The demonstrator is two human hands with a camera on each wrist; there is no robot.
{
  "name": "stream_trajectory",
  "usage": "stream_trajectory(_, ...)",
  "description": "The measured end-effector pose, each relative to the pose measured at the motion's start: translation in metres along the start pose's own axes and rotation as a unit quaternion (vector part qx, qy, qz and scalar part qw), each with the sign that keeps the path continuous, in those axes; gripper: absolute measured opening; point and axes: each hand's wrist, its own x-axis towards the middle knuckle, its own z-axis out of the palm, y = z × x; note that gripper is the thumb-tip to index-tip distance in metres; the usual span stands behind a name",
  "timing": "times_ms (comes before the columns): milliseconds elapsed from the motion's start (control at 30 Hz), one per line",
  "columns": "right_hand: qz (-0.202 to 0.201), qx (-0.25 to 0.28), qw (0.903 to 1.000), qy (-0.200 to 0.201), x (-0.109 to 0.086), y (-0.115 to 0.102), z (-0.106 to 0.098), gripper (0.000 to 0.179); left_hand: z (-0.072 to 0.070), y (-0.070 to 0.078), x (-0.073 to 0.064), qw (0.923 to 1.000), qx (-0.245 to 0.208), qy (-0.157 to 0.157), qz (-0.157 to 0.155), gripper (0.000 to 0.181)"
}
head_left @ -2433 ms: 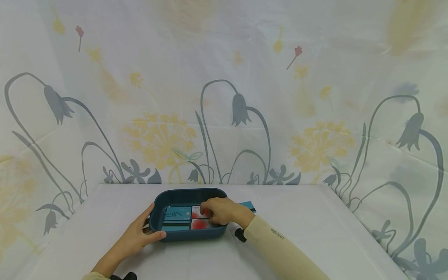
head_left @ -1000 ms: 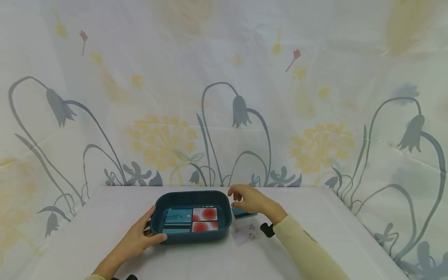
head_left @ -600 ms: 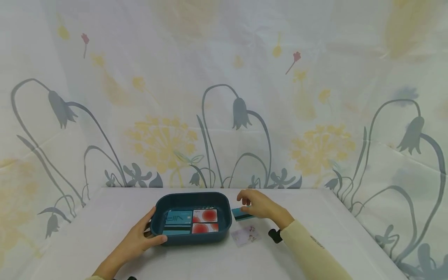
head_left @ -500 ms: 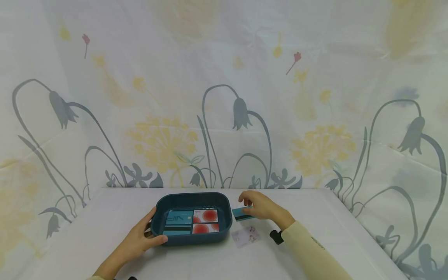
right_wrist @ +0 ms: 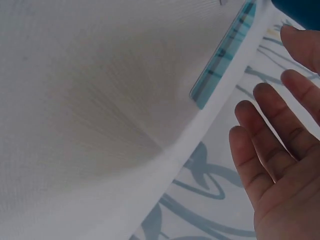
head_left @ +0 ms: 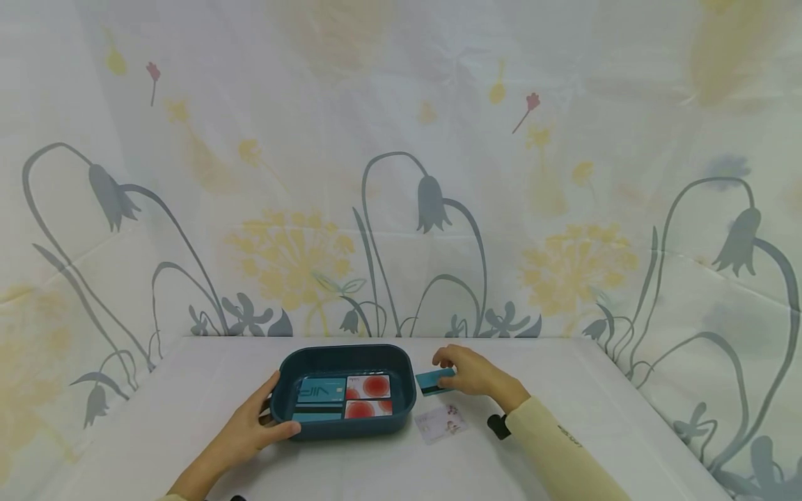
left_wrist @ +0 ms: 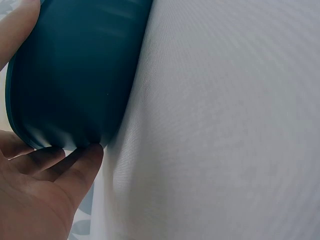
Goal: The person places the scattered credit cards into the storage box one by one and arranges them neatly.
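On the desk (head_left: 351,476) | left grip (head_left: 250,426) pinched blue box (head_left: 351,429) at its left end | right grip (head_left: 474,374) spread over striped teal card (head_left: 431,382) lying right of box, contact hard to tell | pale card (head_left: 440,424) lay near box

Hands (head_left: 250,422): two. Tray (head_left: 351,429): one. The tray contains two teal cards (head_left: 321,390) and two red-and-white cards (head_left: 368,387); the table (head_left: 376,473) bears one loose teal card (head_left: 431,381), one pale card (head_left: 441,424).

Tray (head_left: 351,428) common to head, left-wrist views
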Motion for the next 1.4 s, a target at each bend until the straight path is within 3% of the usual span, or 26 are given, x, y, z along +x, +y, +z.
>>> stream_trajectory(767, 0.044, 0.003, 0.9982, -0.041, 0.002, 0.01, 0.011, 0.045, -0.001, 0.001, 0.0, 1.0, 0.008, 0.003, -0.004, 0.108)
stream_trajectory(1400, 0.033, -0.014, 0.9984, -0.044, 0.001, 0.013, 0.008, 0.042, 0.0, 0.0, -0.001, 1.0, 0.0, -0.002, 0.001, 0.106)
